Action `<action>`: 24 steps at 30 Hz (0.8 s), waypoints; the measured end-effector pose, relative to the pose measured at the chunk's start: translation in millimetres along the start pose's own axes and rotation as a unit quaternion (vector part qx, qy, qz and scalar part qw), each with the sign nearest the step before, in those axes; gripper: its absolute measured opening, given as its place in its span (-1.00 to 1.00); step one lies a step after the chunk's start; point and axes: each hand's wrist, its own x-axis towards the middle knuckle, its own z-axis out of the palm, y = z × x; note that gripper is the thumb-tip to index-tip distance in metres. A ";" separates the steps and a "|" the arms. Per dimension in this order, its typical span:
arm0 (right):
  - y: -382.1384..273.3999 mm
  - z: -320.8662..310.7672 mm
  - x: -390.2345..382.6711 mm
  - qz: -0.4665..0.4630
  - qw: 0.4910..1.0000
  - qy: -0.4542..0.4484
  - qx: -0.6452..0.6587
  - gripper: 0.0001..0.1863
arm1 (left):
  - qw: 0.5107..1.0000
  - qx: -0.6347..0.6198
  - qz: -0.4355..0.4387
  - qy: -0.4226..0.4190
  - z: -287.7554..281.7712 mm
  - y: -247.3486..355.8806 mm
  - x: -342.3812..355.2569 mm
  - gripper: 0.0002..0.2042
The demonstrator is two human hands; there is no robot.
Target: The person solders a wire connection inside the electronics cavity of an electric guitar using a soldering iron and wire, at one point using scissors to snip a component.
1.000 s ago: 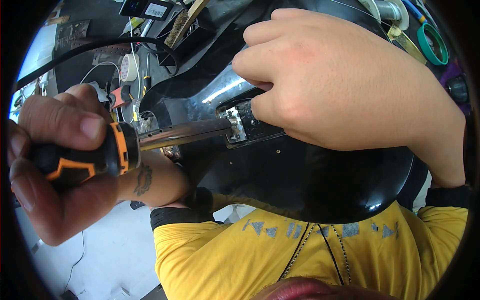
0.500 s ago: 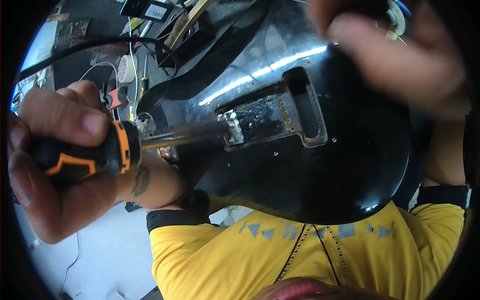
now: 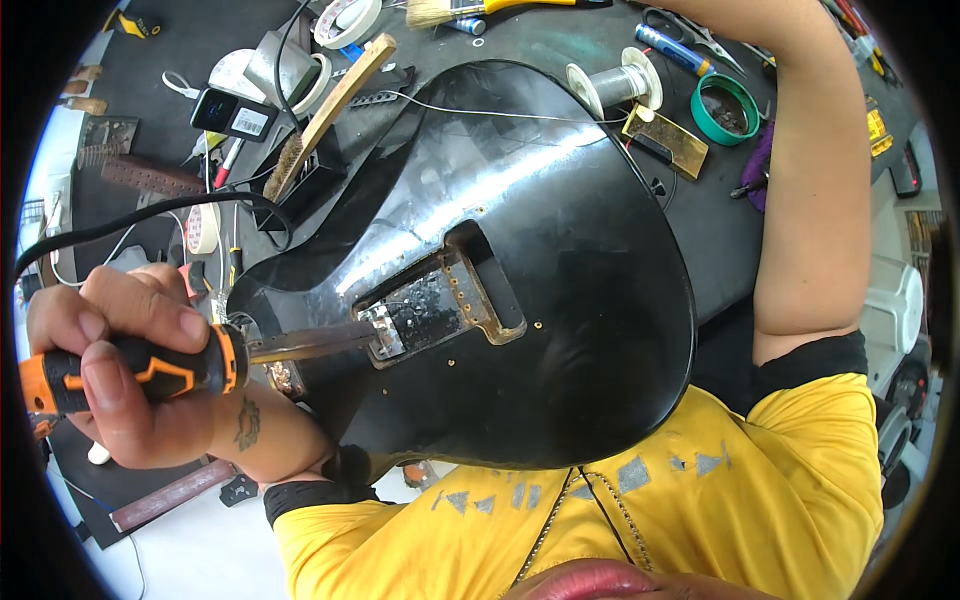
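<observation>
One left hand [image 3: 118, 395], fingers [image 3: 145, 305] clamped on tool handle [image 3: 178, 372], guitar body [image 3: 590, 350] to their right

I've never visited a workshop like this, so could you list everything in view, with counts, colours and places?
Guitar body: one, black, centre
Metal plate: one, silver, in the guitar's recess
Hand tool: one, black and orange, left
Cable: one, black, left
Gadget: one, black, upper left
Wooden brush: one, brown, upper left
Paintbrush: one, yellow-handled, top
Tape rolls: at least two, whitish, upper left
Wire spool: one, white, upper right
Tub: one, green, upper right
Remaining clutter: uncounted, mixed, around edges
Shirt: one, yellow, bottom
Left hand: one, bare, gripping the hand tool
Right arm: one, bare forearm, upper right; hand out of view
</observation>
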 end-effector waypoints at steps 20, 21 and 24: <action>-42.3 46.7 -7.8 -0.129 0.991 0.016 0.026 -0.89 | 0.998 0.028 -0.010 0.054 14.5 -3.3 5.8 -0.75; -42.0 47.0 -6.6 -0.128 0.991 0.007 0.022 -0.89 | 0.998 0.034 -0.006 0.053 15.6 -4.3 5.9 -0.74; -41.3 47.6 -6.4 -0.128 0.991 -0.005 0.028 -0.89 | 1.000 0.008 -0.011 0.005 2.1 -3.4 6.3 -0.69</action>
